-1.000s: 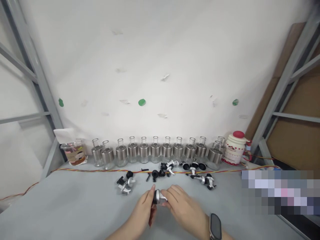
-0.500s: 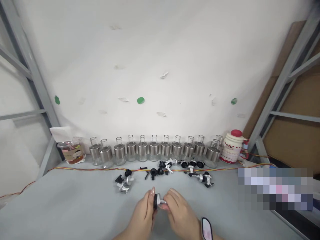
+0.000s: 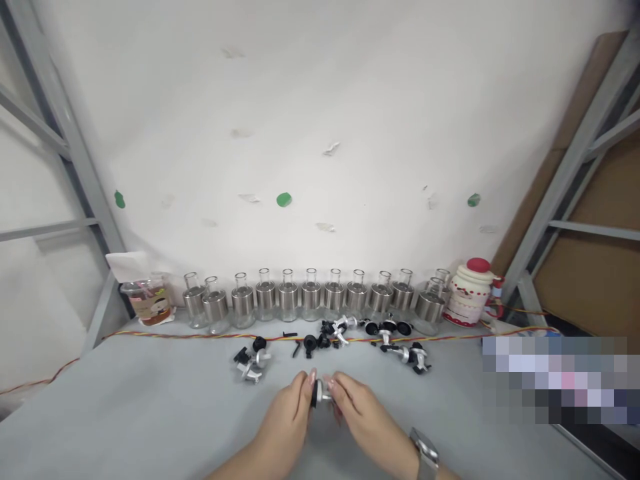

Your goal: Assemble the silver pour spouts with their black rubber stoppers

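Note:
Between my hands, low in the middle of the view, is a silver-and-black pour spout (image 3: 320,394) with a black round end and a thin silver neck. My left hand (image 3: 293,412) grips the black end, thumb on top. Fingers of my right hand (image 3: 356,408), with a watch on that wrist, pinch the silver neck from the other side. Similar silver and black spouts lie beyond: a small cluster (image 3: 251,365) at left, more pieces (image 3: 343,329) in the middle and another group (image 3: 407,355) at right.
Along the white wall stands a row of glass bottles with steel sleeves (image 3: 311,295). A plastic cup (image 3: 149,305) is at the left end, a cream jar with a red lid (image 3: 470,293) at the right. Red and yellow wire (image 3: 190,337) crosses the grey table (image 3: 150,400).
My right hand has turned at the wrist, so the watch now shows edge-on, and its fingers have shifted on the spout's neck. The view has moved slightly.

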Available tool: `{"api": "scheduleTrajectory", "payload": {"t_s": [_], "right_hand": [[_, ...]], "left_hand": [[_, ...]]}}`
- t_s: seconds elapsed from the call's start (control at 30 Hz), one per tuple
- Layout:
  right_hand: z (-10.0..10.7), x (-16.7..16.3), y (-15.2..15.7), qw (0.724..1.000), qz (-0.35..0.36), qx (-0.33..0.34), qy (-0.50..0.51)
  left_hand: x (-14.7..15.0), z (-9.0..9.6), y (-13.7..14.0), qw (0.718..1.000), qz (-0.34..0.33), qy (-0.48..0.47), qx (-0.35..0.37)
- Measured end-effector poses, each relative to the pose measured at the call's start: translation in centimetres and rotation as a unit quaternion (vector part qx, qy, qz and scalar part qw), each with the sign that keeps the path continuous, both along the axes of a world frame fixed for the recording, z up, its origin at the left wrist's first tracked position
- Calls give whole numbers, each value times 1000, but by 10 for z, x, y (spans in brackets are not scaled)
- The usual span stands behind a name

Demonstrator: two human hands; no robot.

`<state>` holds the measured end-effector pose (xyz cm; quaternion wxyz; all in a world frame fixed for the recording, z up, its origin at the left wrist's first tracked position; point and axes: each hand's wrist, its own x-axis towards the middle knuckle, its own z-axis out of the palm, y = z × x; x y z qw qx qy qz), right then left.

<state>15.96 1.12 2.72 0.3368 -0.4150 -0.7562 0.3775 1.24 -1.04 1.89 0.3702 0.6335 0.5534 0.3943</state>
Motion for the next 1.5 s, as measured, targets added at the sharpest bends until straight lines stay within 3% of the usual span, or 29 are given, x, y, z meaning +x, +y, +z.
{"api": "scheduleTrajectory", "payload": {"t_s": [0.1, 0.2, 0.33, 0.6, 0.9, 1.07, 1.27, 1.37, 1.5], "right_hand": [[6, 5, -4, 974, 26, 196, -113], [5, 8, -4, 937, 52, 301, -171], [0, 9, -2, 900, 56, 399, -167], [7, 10, -3, 884, 71, 427, -175], [-11, 6, -9, 889, 45, 440, -123], [-11, 2, -15, 942, 29, 326, -79], [-3, -3, -17, 997, 32, 65, 15], [-3, -5, -15, 993, 40, -74, 81], [-3, -9, -8, 961, 76, -224, 142]], "left_hand": [[4, -3, 2, 992, 13, -109, -67], [6, 0, -1, 986, 6, -154, -64], [7, 3, -9, 990, -5, -140, -26], [6, 9, -9, 986, 3, -165, -26], [10, 7, -11, 979, -18, -191, -74], [7, 1, -10, 984, 0, -163, -73], [-3, -4, -8, 997, -14, -28, 75], [-6, -6, -9, 990, -16, 34, 137], [-6, -7, -8, 982, -16, 68, 174]]}}
